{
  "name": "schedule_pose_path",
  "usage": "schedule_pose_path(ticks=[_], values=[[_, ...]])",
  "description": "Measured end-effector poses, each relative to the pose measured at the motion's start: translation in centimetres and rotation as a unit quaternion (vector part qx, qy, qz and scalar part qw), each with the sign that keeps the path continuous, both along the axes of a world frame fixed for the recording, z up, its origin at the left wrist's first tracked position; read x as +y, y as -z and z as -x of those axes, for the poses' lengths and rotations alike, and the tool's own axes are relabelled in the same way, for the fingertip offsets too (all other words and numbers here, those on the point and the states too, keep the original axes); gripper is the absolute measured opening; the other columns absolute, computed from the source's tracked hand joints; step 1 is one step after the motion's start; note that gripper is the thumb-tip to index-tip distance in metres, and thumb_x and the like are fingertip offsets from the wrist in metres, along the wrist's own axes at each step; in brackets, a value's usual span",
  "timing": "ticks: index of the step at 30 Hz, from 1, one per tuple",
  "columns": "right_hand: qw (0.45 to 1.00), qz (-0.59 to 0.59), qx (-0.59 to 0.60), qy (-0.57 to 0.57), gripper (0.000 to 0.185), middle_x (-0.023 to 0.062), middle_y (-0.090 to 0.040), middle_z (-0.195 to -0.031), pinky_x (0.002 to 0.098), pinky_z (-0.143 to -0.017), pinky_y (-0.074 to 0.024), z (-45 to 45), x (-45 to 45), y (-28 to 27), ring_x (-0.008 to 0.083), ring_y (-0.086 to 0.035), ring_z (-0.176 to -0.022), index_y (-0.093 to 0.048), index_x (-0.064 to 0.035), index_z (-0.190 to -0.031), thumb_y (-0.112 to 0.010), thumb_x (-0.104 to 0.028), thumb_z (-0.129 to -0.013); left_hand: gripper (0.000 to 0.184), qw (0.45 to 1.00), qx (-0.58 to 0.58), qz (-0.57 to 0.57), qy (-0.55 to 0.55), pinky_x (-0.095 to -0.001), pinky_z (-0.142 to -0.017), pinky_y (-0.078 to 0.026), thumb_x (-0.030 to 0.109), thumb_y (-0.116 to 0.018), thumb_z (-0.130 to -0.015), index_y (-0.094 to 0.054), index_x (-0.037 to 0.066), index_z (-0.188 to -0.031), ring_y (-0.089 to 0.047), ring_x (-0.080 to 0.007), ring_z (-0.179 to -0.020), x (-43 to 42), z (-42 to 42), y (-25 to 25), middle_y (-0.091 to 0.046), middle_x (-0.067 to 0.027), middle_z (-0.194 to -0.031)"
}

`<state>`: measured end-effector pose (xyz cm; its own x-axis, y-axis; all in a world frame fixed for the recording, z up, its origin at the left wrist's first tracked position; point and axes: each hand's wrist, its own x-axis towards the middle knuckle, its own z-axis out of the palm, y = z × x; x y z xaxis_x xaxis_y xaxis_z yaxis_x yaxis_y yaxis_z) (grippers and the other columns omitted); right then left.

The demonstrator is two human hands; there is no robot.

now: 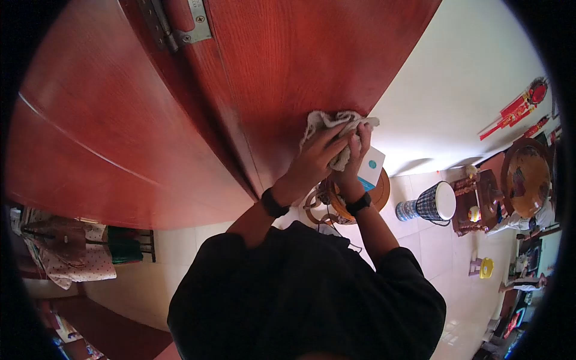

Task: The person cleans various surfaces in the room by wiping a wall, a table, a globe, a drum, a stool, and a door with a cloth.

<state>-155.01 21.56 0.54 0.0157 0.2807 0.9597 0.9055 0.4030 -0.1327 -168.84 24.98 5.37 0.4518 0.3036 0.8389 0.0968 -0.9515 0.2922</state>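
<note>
Both of my hands meet at a crumpled grey-white cloth (320, 122) against the lower edge of a red wooden door frame (288, 66). My left hand (316, 157) lies on the cloth with its fingers bent over it. Beside it, my right hand (355, 151) grips the cloth's right part, fingers pointing up. Each wrist wears a black band. A red door leaf (114, 120) with a metal hinge (195, 24) is at the left.
A white box (372, 165) sits on a round wooden stool (380, 191) just beyond my right hand. Further right are a drum (437, 201), a carved wooden chair (489, 201), a yellow container (486, 268) and red wall hangings (517, 111). Fabric hangs at left (84, 255).
</note>
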Motion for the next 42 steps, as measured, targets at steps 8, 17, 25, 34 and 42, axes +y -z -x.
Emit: schedule_pose_path(ticks=[8,17,25,34,42], values=[[0.998,0.031,0.031,0.049,0.083,0.0251,-0.023,-0.15,0.0618,-0.113,-0.0192,2.6,1.1,1.7,0.0474,-0.024,-0.139,-0.031,-0.0128,-0.143,-0.077,-0.01,-0.073,0.058,0.968,-0.177,0.08,0.161,-0.038,-0.096,-0.051,0.014,-0.062,-0.091,-0.039,-0.007,-0.14,-0.06,-0.0311,-0.116,-1.7,11.0,-9.1,-0.053,-0.0231,-0.134],[0.999,-0.003,0.042,0.002,0.087,0.0194,-0.023,-0.149,0.0657,-0.112,-0.0151,1.6,1.9,3.2,0.0473,-0.018,-0.14,-0.036,-0.0132,-0.136,-0.083,-0.014,-0.064,0.052,0.963,-0.253,0.01,0.091,-0.0367,-0.095,-0.05,0.016,-0.062,-0.091,-0.044,-0.006,-0.134,-0.06,-0.0296,-0.113,-3.9,14.7,-13.7,-0.057,-0.0209,-0.128],[0.999,0.015,0.031,0.001,0.088,0.0192,-0.021,-0.15,0.0634,-0.112,-0.016,1.5,1.2,3.2,0.0465,-0.017,-0.14,-0.034,-0.0149,-0.139,-0.082,-0.012,-0.065,0.047,0.961,-0.267,0.003,0.077,-0.0354,-0.094,-0.05,0.017,-0.062,-0.091,-0.048,-0.006,-0.13,-0.06,-0.0282,-0.111,-3.9,14.6,-13.6,-0.06,-0.0189,-0.123],[0.998,0.047,0.027,-0.044,0.083,0.0176,-0.03,-0.148,0.06,-0.113,-0.0204,4.2,1.6,3.0,0.044,-0.025,-0.14,-0.047,-0.0154,-0.137,-0.085,-0.019,-0.063,0.041,0.961,-0.264,0.074,0.04,-0.034,-0.094,-0.049,0.018,-0.063,-0.092,-0.053,-0.005,-0.124,-0.061,-0.0267,-0.109,-2.6,11.7,-7.0,-0.063,-0.0167,-0.117],[0.996,-0.052,0.058,-0.038,0.069,0.017,-0.037,-0.146,0.0501,-0.113,-0.0262,1.4,2.3,-5.0,0.0373,-0.035,-0.136,-0.046,-0.0092,-0.138,-0.077,-0.018,-0.077,0.047,0.991,-0.043,0.046,-0.117,-0.0409,-0.093,-0.051,0.027,-0.066,-0.088,-0.056,0.011,-0.132,-0.055,-0.0309,-0.116,-1.9,1.9,0.1,-0.052,-0.0153,-0.129]])
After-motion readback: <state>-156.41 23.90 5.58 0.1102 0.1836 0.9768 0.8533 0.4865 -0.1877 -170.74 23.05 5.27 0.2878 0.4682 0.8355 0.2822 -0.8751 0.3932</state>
